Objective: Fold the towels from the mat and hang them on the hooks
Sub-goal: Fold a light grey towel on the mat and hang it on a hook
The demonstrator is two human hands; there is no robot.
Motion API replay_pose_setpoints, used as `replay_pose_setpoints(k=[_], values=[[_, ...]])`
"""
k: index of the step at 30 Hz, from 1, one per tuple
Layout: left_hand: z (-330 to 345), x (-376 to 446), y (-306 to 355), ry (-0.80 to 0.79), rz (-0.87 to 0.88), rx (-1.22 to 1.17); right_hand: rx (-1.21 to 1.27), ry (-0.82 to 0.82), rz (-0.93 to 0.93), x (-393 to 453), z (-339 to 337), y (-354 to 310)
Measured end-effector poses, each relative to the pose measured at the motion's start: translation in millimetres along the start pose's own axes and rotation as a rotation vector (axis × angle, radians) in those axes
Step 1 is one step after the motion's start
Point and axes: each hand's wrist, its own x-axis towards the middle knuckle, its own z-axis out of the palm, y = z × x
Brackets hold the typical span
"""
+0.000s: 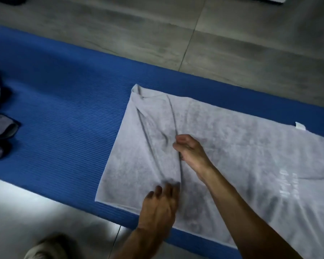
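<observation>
Pinching a ridge mid-towel, right hand [190,152] and left hand [162,200] both grip the soft, limp grey towel [241,156]; corners look better holds.

indoor room: grey floor tiles [232,43], exercise mat [64,109].

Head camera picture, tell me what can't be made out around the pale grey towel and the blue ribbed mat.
- Head view: the pale grey towel has its near right corner cut off by the frame edge.
- White lettering on it is too blurred to read.
- Dark grey bundles on the blue ribbed mat are cropped at the left edge.
- Left hand fingertips are motion-blurred.
</observation>
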Motion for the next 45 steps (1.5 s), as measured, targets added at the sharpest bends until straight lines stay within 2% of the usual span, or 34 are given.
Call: replay_pose_setpoints(k=[4,11,13,19,23,28,30,33,36,38,40,42,43,45], values=[[4,-11,3,-0.089,-0.070,-0.072,0.087,0.031,0.041,22,10,-10],[0,-21,1,-0.068,-0.057,-0.131,0.158,-0.057,-0.037,49,16,-46],[-3,-24,-1,-0.015,-0.051,-0.173,0.157,-0.083,-0.067,47,10,-47],[-7,-24,40,0.060,0.209,-0.374,0.397,0.082,-0.167,3,-75,-26],[-11,-15,97,0.024,0.469,-0.418,0.406,0.204,-0.192,-24,-145,4],[-9,3,168,0.037,0.660,-0.434,0.348,0.335,-0.164,-48,-224,38],[-5,9,188,-0.020,0.717,-0.516,0.310,0.364,-0.142,-56,-248,49],[-3,14,198,-0.167,0.675,-0.645,0.203,0.440,-0.083,-59,-264,63],[8,17,170,-0.126,0.566,-0.666,-0.101,0.627,-0.092,-52,-250,68],[19,15,132,-0.059,0.420,-0.650,-0.307,0.687,-0.125,-46,-222,61],[25,10,84,0.068,0.199,-0.591,-0.408,0.639,-0.217,-35,-182,51],[30,0,35,0.195,-0.002,-0.486,-0.452,0.507,-0.271,-26,-132,38],[33,-7,12,0.221,-0.085,-0.426,-0.483,0.431,-0.287,-22,-107,31],[36,-24,-22,0.177,-0.285,-0.396,-0.595,0.312,-0.313,-15,-58,16]])
